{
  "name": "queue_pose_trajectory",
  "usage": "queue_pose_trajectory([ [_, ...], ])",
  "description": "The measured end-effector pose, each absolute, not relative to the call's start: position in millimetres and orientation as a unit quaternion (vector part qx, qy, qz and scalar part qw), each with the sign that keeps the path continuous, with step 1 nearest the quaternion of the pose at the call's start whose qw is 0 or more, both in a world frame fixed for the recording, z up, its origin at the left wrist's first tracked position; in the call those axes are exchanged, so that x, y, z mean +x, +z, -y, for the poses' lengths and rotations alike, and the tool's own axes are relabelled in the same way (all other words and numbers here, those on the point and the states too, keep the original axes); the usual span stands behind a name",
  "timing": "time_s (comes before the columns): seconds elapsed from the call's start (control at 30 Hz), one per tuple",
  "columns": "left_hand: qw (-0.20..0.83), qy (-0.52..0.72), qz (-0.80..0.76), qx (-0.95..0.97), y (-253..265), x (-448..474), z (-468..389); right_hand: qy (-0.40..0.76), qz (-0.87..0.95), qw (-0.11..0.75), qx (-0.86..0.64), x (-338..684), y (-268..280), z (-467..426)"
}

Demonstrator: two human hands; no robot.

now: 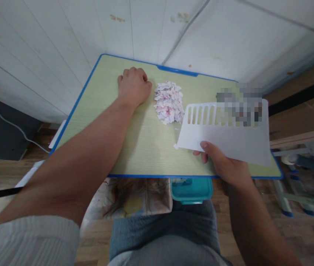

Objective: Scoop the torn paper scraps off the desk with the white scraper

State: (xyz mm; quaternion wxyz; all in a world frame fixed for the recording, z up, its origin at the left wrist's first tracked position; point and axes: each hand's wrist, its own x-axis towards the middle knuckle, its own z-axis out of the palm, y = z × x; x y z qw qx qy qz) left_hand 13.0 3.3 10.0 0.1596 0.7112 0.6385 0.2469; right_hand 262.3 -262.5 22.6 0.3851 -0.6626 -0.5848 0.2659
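A heap of torn paper scraps [168, 102], white with reddish marks, lies on the pale green tabletop [145, 147]. Just left of the heap, my left hand [134, 85] rests on the table with its fingers curled into a fist. Its underside is hidden, so I cannot see whether anything is inside. My right hand [223, 159] grips the lower edge of a white plastic panel [226, 142] with a row of slots, thumb on top and fingers beneath. The panel is tilted above the table, its left edge beside the heap. One small scrap [176, 146] shows at its lower left corner.
A blue rim [162, 176] borders the table. Behind it stands a white panelled wall [145, 33] with a grey cable [186, 31]. Below the front edge are a teal plastic container [192, 192] and a patterned bag [142, 197]. Part of the right side is pixelated.
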Motion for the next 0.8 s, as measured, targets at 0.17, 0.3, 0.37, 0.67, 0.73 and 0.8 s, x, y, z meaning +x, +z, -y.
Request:
queue_pose_trajectory([
  [0.17,0.185,0.227,-0.633,0.717,11,13,-3,0.321,0.582,0.361,-0.654,288,27,278],
  [0.3,0.172,0.223,-0.632,0.722,11,13,-5,0.358,0.556,0.382,-0.646,291,29,280],
  [0.37,0.165,0.227,-0.632,0.722,10,12,-5,0.335,0.558,0.400,-0.646,283,28,273],
  [0.67,0.104,0.240,-0.636,0.726,4,12,-7,0.298,0.601,0.373,-0.641,271,17,250],
  [0.73,0.115,0.242,-0.634,0.725,3,12,-7,0.316,0.601,0.377,-0.630,277,17,253],
  [0.8,0.137,0.243,-0.635,0.720,4,12,-6,0.335,0.605,0.372,-0.619,282,19,255],
])
